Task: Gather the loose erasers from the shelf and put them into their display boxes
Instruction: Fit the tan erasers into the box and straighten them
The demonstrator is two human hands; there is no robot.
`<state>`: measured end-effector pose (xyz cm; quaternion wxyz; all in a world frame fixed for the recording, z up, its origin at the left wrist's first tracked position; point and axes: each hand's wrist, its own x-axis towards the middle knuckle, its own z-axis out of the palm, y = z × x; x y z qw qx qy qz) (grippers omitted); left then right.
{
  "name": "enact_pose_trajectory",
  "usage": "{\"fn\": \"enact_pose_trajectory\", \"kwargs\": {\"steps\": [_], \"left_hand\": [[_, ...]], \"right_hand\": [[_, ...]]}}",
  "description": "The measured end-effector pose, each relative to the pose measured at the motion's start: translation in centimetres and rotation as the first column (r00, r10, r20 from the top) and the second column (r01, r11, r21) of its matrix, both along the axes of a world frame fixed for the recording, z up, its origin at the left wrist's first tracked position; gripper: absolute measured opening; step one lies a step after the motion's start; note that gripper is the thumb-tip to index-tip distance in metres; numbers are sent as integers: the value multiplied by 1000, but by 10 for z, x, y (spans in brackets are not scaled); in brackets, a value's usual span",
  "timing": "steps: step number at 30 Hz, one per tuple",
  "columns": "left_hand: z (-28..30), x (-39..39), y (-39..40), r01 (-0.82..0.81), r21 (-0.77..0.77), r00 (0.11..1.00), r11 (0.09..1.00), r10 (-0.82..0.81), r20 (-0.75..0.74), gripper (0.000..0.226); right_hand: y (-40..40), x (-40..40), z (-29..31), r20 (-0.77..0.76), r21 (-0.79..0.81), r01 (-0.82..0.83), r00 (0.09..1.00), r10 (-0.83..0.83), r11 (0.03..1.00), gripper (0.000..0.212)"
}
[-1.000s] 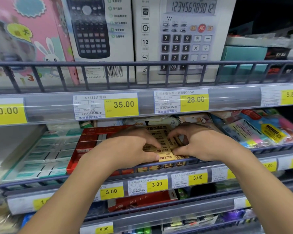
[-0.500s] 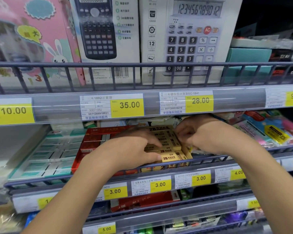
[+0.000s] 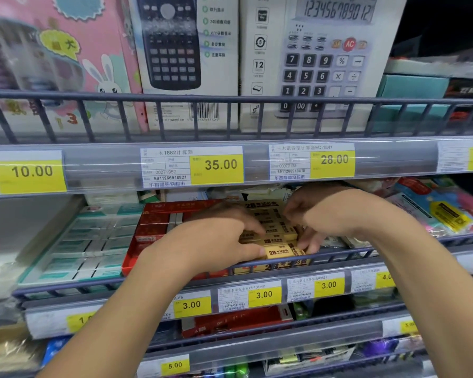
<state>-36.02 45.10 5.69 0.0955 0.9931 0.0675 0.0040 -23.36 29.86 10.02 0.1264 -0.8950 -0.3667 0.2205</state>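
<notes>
The right hand (image 3: 322,214) has been drawn back over the yellow erasers (image 3: 273,230), fingers curled on one; the left hand (image 3: 216,241) pinches another at the shelf's front edge.
Light, firm, paper-sleeved blocks in the yellow box (image 3: 273,267); best gripped across the short sides.

Grey wire-fronted shop shelves (image 3: 230,100) with yellow price tags (image 3: 216,167); boxed calculators (image 3: 325,58) stand on the upper tier

Tight slot here: price rail (image 3: 257,165) caps it overhead, wire fence (image 3: 339,255) guards the shelf front, red box (image 3: 159,227) crowds left, bagged packs (image 3: 434,211) crowd right.
</notes>
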Motion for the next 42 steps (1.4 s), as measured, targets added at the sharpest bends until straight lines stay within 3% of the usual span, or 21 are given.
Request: {"fn": "enact_pose_trajectory", "kwargs": {"steps": [4, 7, 12, 15, 19, 28, 32, 35, 36, 38, 42], "left_hand": [[1, 1, 0, 11, 7, 1000, 1000, -11, 16, 42], [2, 1, -1, 5, 6, 1000, 1000, -5, 11, 43], [-1, -2, 0, -9, 0, 999, 1000, 9, 31, 45], [0, -5, 1, -36, -13, 995, 999, 37, 90, 45], [-1, -7, 4, -39, 1, 998, 999, 39, 39, 49], [2, -5, 4, -47, -19, 997, 999, 45, -57, 46], [15, -31, 0, -139, -93, 985, 986, 148, 90, 14], [21, -62, 12, -296, -105, 944, 950, 307, 119, 28], [21, -72, 17, -325, -108, 932, 940, 337, 134, 16], [18, -88, 34, -344, -103, 916, 933, 358, 182, 35], [17, -105, 54, -399, -17, 915, 917, 399, 52, 51]], "right_hand": [[-3, 3, -3, -85, 76, 69, 994, -62, 995, 24], [-3, 3, -2, -56, 83, 85, 995, -80, 993, 25], [-8, 8, -4, 170, 73, -63, 984, 50, 995, 26], [-5, 13, -11, 321, -24, -168, 932, 167, 986, 41], [0, 21, -26, 318, -109, -163, 929, 190, 981, 55], [-6, 33, -32, 316, -26, -199, 928, 197, 980, 55], [-12, 35, -29, 346, 108, -215, 924, 166, 971, 50], [-8, 23, -30, 336, 245, -274, 924, 183, 930, 40], [-4, 15, -29, 313, 273, -302, 926, 213, 913, 36], [7, -2, -28, 279, 293, -362, 918, 282, 885, 31], [38, -28, -28, 273, 296, -426, 896, 351, 855, 37]]}}
